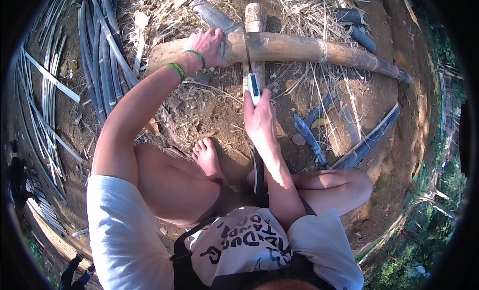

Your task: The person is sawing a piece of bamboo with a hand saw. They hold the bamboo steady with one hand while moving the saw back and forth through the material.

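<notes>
A thick tan bamboo pole (pixel 289 48) lies crosswise in front of me, resting over a shorter wooden log (pixel 256 20) that points away from me. My left hand (pixel 207 46) grips the pole left of the log, its fingers over the far side. In my right hand (pixel 261 118) is the pale handle of a hand saw (pixel 254 88). Its thin dark blade reaches away from me across the pole, just right of my left hand. Whether the teeth have cut in cannot be seen. A dark strip (pixel 258 173) shows beneath my right forearm; its kind is unclear.
Dark bamboo poles (pixel 97 55) and thin split strips (pixel 47 100) lie at the left. Split bamboo pieces (pixel 366 140) rest on the soil at the right. Dry shavings (pixel 299 15) litter the far side. My bare foot (pixel 205 153) is near the pole.
</notes>
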Motion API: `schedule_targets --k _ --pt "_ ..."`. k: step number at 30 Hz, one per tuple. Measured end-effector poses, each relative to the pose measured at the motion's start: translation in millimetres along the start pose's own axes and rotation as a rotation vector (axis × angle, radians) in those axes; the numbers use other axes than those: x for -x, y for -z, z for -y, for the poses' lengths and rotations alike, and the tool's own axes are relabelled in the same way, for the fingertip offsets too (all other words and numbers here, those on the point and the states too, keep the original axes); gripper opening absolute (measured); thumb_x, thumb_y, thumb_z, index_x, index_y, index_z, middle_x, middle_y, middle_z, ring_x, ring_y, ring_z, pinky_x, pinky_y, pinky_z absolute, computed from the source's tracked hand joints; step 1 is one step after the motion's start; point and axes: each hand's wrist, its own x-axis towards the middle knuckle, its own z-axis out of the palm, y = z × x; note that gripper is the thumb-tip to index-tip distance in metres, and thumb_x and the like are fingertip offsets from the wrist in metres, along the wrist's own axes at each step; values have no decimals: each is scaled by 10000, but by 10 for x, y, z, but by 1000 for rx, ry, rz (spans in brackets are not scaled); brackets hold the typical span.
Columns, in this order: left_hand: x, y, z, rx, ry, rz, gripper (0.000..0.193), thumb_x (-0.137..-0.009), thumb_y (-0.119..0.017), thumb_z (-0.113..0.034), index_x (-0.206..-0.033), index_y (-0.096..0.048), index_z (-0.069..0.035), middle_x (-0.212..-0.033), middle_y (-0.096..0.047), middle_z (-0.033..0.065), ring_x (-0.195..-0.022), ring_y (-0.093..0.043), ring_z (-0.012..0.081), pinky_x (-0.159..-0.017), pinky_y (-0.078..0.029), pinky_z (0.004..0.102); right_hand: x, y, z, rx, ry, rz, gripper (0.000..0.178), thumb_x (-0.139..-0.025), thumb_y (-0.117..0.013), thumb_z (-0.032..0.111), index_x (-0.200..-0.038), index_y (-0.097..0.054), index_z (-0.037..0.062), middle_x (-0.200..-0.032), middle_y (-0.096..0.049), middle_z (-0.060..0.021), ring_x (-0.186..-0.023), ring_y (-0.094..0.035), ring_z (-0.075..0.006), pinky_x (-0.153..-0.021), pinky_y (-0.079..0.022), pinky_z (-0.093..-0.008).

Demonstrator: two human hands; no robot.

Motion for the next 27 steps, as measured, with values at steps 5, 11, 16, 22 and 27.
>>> schedule_targets --k 5,11,16,22,27 --pt "52 -129 -111 15 -19 -97 1058 -668 -822 -733 -1374 -512 -9 -1272 -653 212 -1121 -698 343 -905 -582 467 553 90 -321 182 24 -95 359 -1069 -585 315 -1208 -517 -9 -836 -711 -251 -820 -740 -452 -701 -559 -493" --pt "-91 -89 -113 14 -29 -229 1060 -557 -874 -708 -1346 -564 -70 -1271 -671 171 -1079 -720 336 -877 -576 466 -716 -132 71 99 182 -219 402 -1080 -554 292 -1099 -528 -108 -794 -685 -302 -731 -720 -462 -637 -549 -536" --pt "14 -87 -92 -13 35 -205 1043 -557 -888 -699 -1341 -577 -86 -1266 -680 158 -1095 -719 331 -890 -579 467 473 -88 -372 113 228 -181 393 -1073 -577 266 -1237 -513 -86 -804 -712 -328 -756 -752 -459 -560 -560 -501" --pt "-121 19 -248 35 0 -172 1059 -554 -887 -726 -1342 -587 -85 -1223 -706 150 -1117 -717 328 -935 -584 459 -362 149 26 -20 64 -124 450 -1077 -559 331 -1109 -550 -118 -771 -690 -292 -727 -739 -436 -598 -551 -506" --pt "20 42 15 30 79 -81 1073 -547 -892 -719 -1342 -584 -67 -1194 -721 160 -1108 -720 336 -933 -585 448 -37 6 109 -71 50 -24 431 -1077 -569 317 -1141 -526 -107 -779 -704 -274 -666 -730 -430 -543 -541 -500"
